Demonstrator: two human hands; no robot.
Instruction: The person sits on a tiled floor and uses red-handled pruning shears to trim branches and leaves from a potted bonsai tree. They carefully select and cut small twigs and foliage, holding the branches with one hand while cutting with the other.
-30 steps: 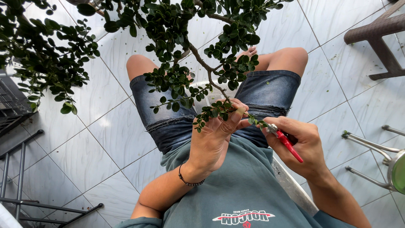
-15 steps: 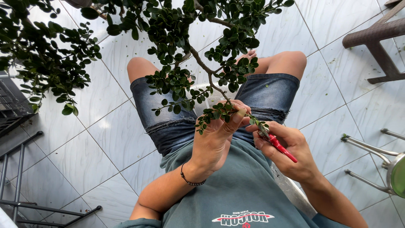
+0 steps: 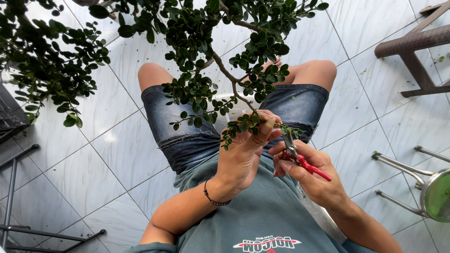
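A small-leaved tree (image 3: 197,51) spreads its branches above my lap. My left hand (image 3: 243,154) pinches a leafy twig tip (image 3: 241,125) at the end of a thin brown branch (image 3: 229,77). My right hand (image 3: 309,173) grips red-handled pruning shears (image 3: 300,159), whose metal blades point up at the twig just right of my left fingers. I sit in denim shorts and a green shirt, with my knees apart below the foliage.
White marbled floor tiles (image 3: 84,178) lie all around. A dark wicker furniture leg (image 3: 417,51) stands at the top right, a metal stool with a green seat (image 3: 436,192) at the right edge, and dark metal frames (image 3: 18,197) at the left.
My right hand has drawn the shears closer to the twig held in my left hand. The left hand keeps its pinch on the twig.
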